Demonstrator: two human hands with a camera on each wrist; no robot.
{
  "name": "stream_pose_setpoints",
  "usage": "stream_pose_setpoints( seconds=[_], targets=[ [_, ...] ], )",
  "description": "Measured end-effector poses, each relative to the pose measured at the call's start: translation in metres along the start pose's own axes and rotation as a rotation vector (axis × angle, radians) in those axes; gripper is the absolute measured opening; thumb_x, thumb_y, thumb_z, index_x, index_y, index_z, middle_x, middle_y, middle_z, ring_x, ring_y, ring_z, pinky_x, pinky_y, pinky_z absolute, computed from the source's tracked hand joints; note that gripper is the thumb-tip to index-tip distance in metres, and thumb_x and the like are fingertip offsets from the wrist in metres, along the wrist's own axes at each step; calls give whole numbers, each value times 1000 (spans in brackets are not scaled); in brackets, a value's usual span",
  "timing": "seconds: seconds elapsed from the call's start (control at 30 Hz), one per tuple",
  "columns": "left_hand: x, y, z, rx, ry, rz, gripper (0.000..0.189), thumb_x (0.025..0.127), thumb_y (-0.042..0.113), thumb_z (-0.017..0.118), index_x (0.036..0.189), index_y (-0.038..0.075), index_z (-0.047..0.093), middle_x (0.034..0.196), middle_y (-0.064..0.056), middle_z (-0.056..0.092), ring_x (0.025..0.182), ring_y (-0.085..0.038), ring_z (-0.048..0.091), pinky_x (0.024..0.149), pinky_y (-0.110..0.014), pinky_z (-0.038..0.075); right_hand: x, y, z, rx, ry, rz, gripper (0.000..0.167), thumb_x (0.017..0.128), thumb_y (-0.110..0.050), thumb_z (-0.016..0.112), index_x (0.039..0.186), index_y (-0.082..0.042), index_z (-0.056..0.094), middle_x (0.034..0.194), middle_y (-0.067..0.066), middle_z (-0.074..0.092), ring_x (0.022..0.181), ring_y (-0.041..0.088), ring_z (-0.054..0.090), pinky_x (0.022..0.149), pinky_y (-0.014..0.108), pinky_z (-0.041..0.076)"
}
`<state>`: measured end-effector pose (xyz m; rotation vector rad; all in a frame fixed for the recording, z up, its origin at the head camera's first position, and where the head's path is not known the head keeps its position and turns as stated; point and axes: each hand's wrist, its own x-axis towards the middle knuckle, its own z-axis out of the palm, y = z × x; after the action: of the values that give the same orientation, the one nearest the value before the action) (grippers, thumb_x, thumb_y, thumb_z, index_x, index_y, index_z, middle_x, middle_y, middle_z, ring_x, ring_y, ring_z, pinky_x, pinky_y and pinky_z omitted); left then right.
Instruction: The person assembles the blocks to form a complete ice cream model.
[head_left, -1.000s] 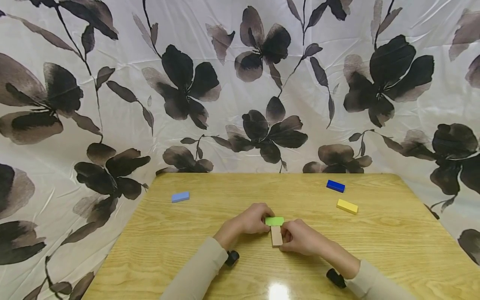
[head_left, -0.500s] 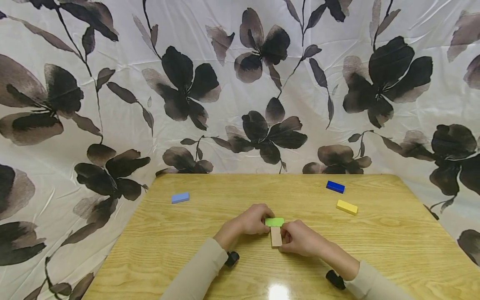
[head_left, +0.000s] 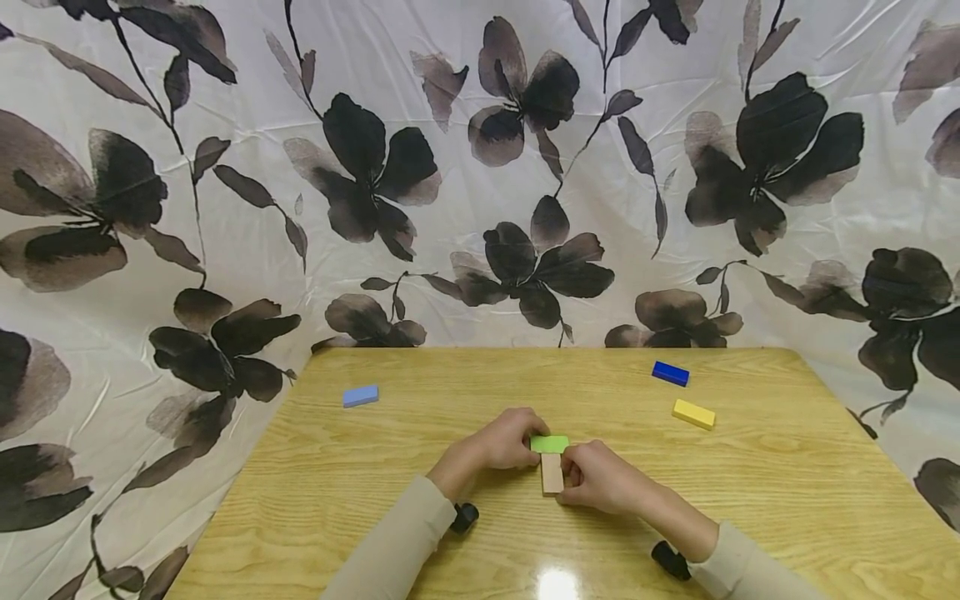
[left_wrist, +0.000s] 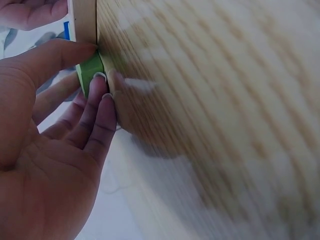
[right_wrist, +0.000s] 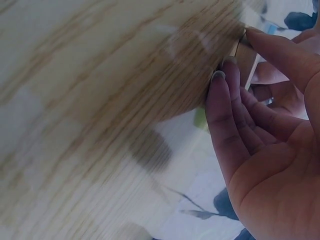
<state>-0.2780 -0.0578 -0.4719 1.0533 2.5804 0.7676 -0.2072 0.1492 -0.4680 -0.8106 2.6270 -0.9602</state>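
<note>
Left hand (head_left: pixel 501 442) pinches green block (head_left: pixel 549 443); right hand (head_left: pixel 600 477) pinches tan block (head_left: pixel 552 473), butted beneath the green. Step judged: aligning; next needs squaring, release.

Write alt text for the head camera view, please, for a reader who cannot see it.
Two hands meet at the middle of a wooden table: the left hand holds a green block, the right hand a tan block set against it. Light blue, dark blue and yellow blocks lie farther back.
</note>
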Motion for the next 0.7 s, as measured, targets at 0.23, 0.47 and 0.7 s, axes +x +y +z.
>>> stream_pose_setpoints(
  seconds=[0.23, 0.47, 0.7],
  targets=[
    [-1, 0, 0, 7, -11, -11, 31, 88, 2, 76, 119, 3, 72, 103, -3, 62, 78, -6, 52, 68, -18, 47, -1, -1, 0, 7, -5, -13, 23, 84, -14, 84, 91, -3, 66, 71, -5, 58, 61, 5, 50, 57, 24, 44],
    [-7, -1, -2, -47, -29, -65, 58, 89, 8, 79, 142, 5, 56, 120, -9, 57, 76, -6, 53, 69, -20, 48, -5, 1, -6, -15, -18, -26, 27, 82, -11, 85, 100, 1, 69, 69, -6, 57, 60, 4, 49, 56, 23, 43],
    [-17, -7, -6, 30, 1, -60, 62, 87, 13, 80, 144, 9, 55, 115, -6, 55, 82, -10, 48, 76, -26, 42, -14, 8, -14, -72, 0, -44, 39, 78, -13, 87, 107, 5, 68, 76, -2, 58, 67, 5, 47, 62, 25, 43]
  ],
)
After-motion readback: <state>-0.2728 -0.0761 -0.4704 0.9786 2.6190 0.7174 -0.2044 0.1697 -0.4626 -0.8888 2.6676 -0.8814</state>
